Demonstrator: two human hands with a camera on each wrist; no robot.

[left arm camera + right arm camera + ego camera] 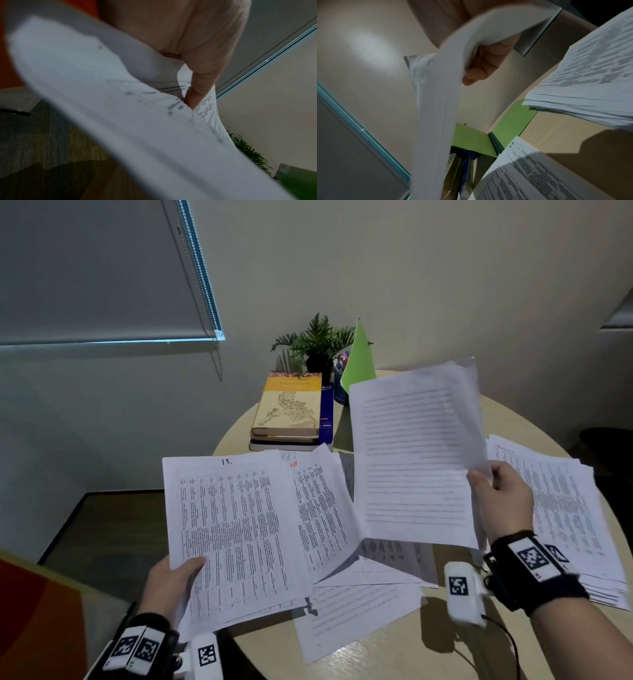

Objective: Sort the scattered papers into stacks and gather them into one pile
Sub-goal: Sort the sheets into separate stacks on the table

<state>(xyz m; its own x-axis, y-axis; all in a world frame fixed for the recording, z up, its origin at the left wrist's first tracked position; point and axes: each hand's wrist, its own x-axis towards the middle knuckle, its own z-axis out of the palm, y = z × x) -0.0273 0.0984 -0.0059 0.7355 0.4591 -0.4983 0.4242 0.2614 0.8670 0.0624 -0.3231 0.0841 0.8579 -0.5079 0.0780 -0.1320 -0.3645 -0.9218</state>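
Note:
My left hand grips the lower left edge of a sheaf of table-printed papers, thumb on top; the left wrist view shows the thumb pressed on the sheaf. My right hand pinches the right edge of several text-lined sheets and holds them raised above the table; in the right wrist view they curl over the fingers. More loose sheets lie spread on the round table. A stacked pile of table-printed papers sits at the right.
A stack of books lies at the table's far side, with a potted plant and a green folder behind it. The table's edge curves round on the left over dark floor. A wall stands close behind.

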